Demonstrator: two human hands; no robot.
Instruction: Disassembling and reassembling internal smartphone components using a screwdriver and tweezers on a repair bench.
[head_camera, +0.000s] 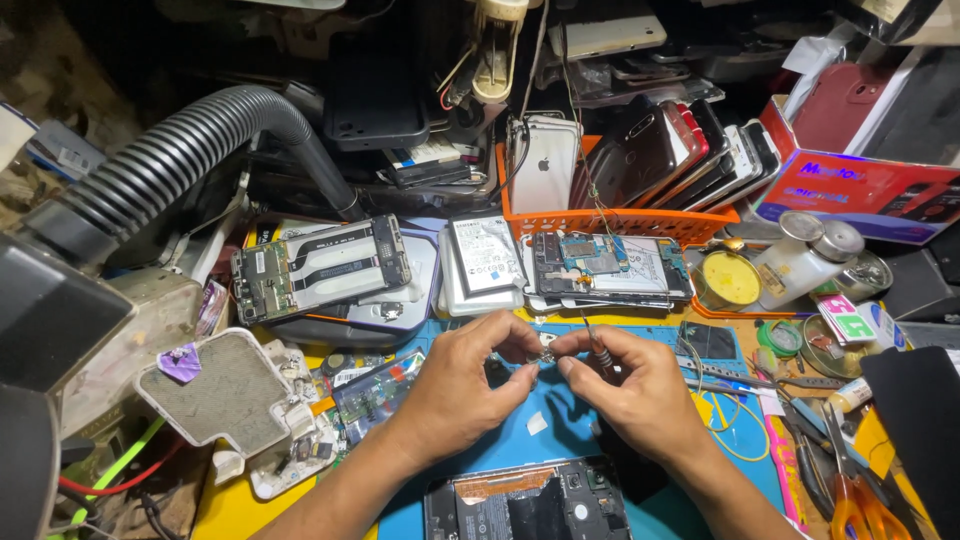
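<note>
My left hand and my right hand meet above a blue work mat, fingertips pinched together on a tiny metal part. The right hand also grips a thin pair of tweezers whose tip reaches the part. Just below my wrists lies an opened phone with its back off, battery and inner frame exposed. A small green circuit board rests on the mat left of my left hand.
Opened phones and a loose battery lie behind my hands. An orange basket holds several phones. A grey ribbed hose arcs at the left. A flux tin, a white bottle and orange-handled scissors sit right.
</note>
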